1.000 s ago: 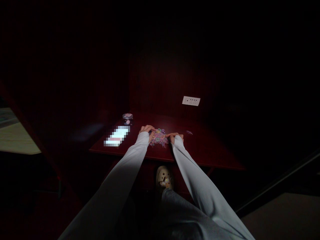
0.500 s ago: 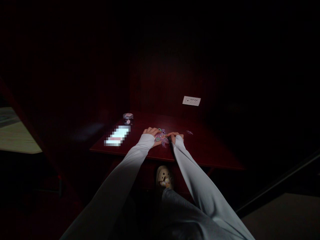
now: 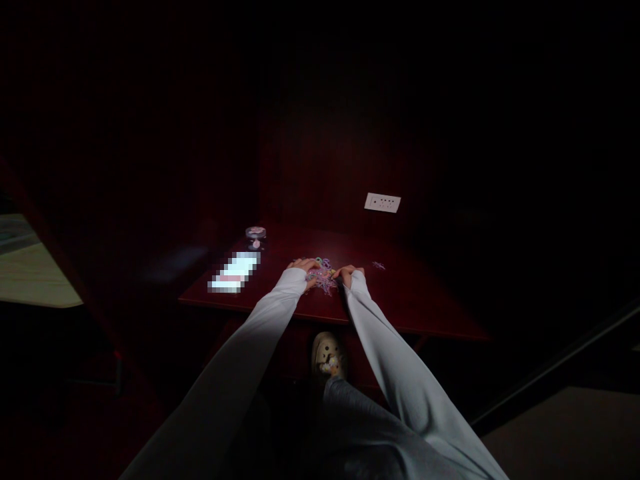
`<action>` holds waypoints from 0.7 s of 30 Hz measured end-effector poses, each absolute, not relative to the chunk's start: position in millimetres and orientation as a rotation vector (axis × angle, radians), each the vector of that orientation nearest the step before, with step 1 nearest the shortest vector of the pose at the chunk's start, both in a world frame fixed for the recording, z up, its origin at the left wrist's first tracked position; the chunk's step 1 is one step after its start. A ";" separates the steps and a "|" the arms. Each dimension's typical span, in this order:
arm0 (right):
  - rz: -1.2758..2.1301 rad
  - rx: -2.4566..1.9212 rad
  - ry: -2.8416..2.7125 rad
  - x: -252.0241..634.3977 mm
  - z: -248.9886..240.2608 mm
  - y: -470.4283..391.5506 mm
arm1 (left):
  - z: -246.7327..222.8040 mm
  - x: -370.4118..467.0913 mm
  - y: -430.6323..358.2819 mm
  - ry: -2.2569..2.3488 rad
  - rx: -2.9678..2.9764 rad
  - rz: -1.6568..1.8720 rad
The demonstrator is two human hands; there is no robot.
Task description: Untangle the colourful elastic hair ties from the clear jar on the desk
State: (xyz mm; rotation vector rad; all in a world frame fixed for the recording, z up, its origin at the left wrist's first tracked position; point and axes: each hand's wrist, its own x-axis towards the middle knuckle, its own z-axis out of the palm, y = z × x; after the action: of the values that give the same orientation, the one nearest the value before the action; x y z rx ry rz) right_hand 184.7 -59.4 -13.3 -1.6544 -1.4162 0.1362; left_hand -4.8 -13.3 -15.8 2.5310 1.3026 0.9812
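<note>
Arms, two: both reaching forward, set apart at the elbows and converging toward the hands. Left hand (image 3: 303, 268): back upward, fingers together and curved inward to the right, thumb lower, toward the body. Right hand (image 3: 347, 273): fingers bent and pointing inward to the left, fingertips near those of the left. Wrists: both sleeved, the left slightly bent inward. Leg, one: extended forward beneath, between the forearms.
</note>
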 end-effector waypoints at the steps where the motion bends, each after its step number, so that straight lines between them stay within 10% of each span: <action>1: 0.180 -1.653 -1.408 182.5 -12.0 -60.2 | -15.0 -6.1 -14.0 1.289 2.529 0.978; 21: 0.255 -1.629 -1.426 176.8 -6.0 -65.2 | -12.7 -15.7 -16.8 1.116 2.496 1.055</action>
State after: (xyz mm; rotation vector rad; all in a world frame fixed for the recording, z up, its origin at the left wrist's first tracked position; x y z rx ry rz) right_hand 176.8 -65.2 -6.0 -1.6285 -1.4258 0.2555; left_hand -15.7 -16.8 -12.7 2.4958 1.1159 1.0546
